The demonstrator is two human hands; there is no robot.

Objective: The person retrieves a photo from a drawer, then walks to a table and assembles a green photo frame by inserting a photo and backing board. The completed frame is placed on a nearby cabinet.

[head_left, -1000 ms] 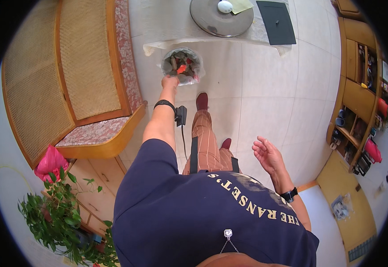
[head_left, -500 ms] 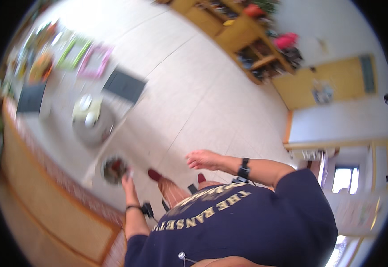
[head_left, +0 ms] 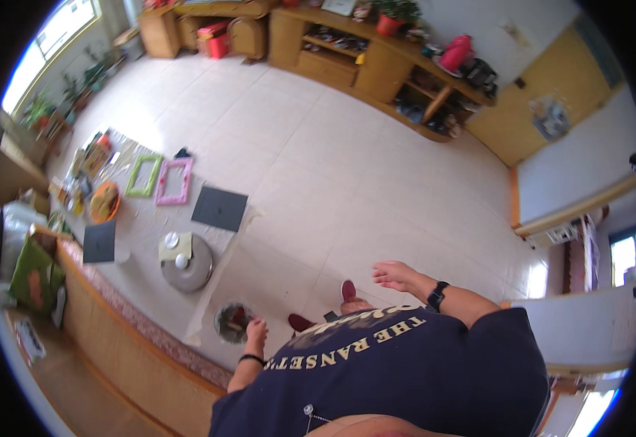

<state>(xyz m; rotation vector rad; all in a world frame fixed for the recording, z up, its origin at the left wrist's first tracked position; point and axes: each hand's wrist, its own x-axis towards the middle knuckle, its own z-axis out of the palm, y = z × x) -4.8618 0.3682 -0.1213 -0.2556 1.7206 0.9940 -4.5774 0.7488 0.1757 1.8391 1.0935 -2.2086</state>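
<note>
My left hand (head_left: 257, 332), a dark band at its wrist, is low at the near corner of the table. Its fingers are curled, and whatever may be in them is hidden. In this view it overlaps the right side of a round bin (head_left: 223, 331) with dark and reddish stuff inside; whether it touches the bin cannot be told. My right hand (head_left: 394, 274), with a black watch (head_left: 438, 295) above it, hangs over the floor. Its fingers are loosely stretched and hold nothing visible. Below the hands show my red shoes (head_left: 348, 290).
The covered table (head_left: 154, 229) on the left bears a round silvery pot (head_left: 200, 271), dark square panels (head_left: 220, 208), a pink frame (head_left: 174, 182), a green frame (head_left: 143, 175) and an orange basket (head_left: 105, 202). A wooden bench (head_left: 136, 349) runs alongside. Wooden cabinets (head_left: 285, 40) line the far wall.
The view has swung, bringing the window, plants and far cabinets into sight, and is sharper. My feet have shifted in a step. My left hand stays beside the bin; my right remains free.
</note>
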